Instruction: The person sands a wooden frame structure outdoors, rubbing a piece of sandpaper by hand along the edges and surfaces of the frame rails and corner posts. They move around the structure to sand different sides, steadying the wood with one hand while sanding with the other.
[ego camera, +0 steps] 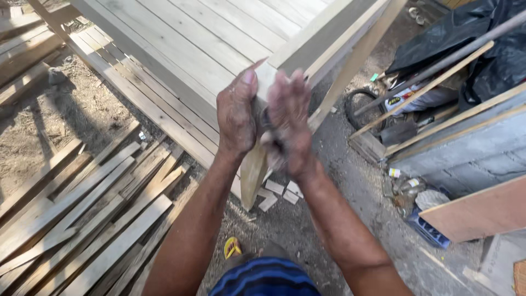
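My left hand (236, 112) and my right hand (289, 123) are raised together in front of me, palms facing each other. Between them is a wooden handle (253, 174) that widens downward and hangs below my wrists. A dark metal part shows between my palms, mostly hidden. The right hand is blurred by motion. Both hands are over the corner of a large pale wooden frame with boards (219, 38).
A heap of loose wooden planks (82, 214) lies on the ground at left. Small wood offcuts (276, 193) lie below my hands. At right are a black tarp (466, 38), long sticks, a coiled cable (359, 107), a concrete slab and a plywood sheet (482, 211).
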`<state>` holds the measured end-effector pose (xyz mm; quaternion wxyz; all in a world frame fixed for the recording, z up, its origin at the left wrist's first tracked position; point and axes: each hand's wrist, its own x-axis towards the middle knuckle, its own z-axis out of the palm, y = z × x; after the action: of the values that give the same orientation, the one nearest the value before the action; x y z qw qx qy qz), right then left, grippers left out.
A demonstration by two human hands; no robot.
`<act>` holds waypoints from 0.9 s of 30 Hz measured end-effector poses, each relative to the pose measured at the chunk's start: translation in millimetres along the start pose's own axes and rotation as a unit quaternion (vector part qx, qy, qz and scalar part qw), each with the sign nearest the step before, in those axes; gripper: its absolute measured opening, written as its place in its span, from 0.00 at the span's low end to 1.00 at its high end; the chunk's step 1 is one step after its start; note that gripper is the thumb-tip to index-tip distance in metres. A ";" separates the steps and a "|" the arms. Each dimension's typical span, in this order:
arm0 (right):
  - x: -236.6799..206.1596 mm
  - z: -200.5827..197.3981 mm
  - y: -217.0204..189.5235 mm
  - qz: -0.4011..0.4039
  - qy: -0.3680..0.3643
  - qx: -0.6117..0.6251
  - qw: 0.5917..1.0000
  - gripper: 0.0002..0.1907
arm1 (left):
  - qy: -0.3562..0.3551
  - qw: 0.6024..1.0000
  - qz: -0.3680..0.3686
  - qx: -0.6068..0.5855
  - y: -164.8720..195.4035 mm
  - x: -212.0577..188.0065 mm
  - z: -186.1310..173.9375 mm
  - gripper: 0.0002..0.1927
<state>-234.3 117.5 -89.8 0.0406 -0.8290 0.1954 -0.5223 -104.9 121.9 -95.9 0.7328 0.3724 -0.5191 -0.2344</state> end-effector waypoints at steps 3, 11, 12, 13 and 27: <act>-12.7 8.4 3.9 0.076 0.044 0.086 0.992 0.33 | -0.008 0.997 -0.053 -0.060 6.8 -2.7 3.2 0.32; -29.1 23.7 12.0 0.060 0.067 0.023 0.996 0.31 | -0.017 0.995 -0.048 -0.091 11.8 0.7 3.3 0.32; -27.3 23.8 11.7 0.042 0.069 0.005 0.997 0.32 | -0.010 0.997 -0.032 -0.067 12.2 1.3 3.0 0.32; -24.9 25.3 10.4 0.025 0.072 -0.012 0.997 0.32 | -0.002 0.999 -0.012 -0.045 12.8 1.8 2.3 0.32; -16.0 28.7 42.2 0.070 0.077 0.123 0.987 0.35 | 0.053 0.997 -0.049 -0.033 -0.2 4.3 7.9 0.32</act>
<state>-226.9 80.7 -127.9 0.1637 -0.7592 0.1894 -0.6008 -110.8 116.2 -92.1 0.7588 0.3847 -0.4525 -0.2674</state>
